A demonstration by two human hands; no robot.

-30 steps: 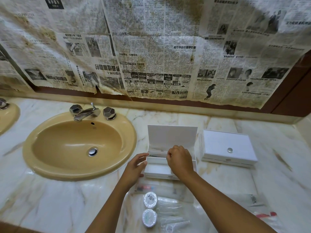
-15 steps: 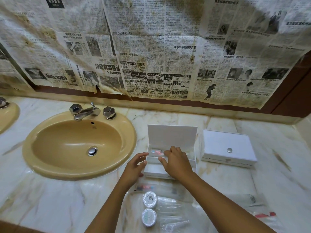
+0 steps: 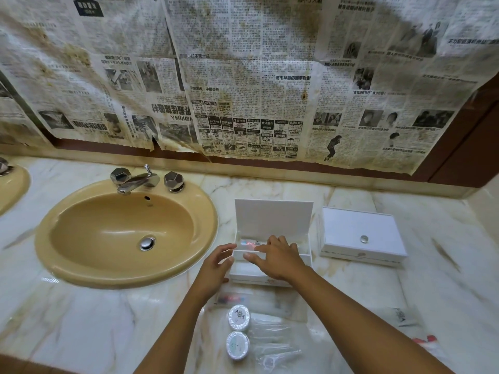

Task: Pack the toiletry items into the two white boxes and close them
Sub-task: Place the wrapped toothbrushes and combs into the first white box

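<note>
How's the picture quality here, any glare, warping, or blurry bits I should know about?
Head view: wide-angle lens bows the counter edges; soft glare streaks on the marble by the sink; clear wrapped packets at the bottom are smeary and hard to read; both hands, left and right, are evenly lit and sharp.

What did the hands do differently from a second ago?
The right hand uncurled from a fist over the open white box and now lies flatter, fingers spread, above a clear packet that now shows in the back compartment. The left hand stayed at the box's left edge. The closed white box and the two round tins did not move.
</note>
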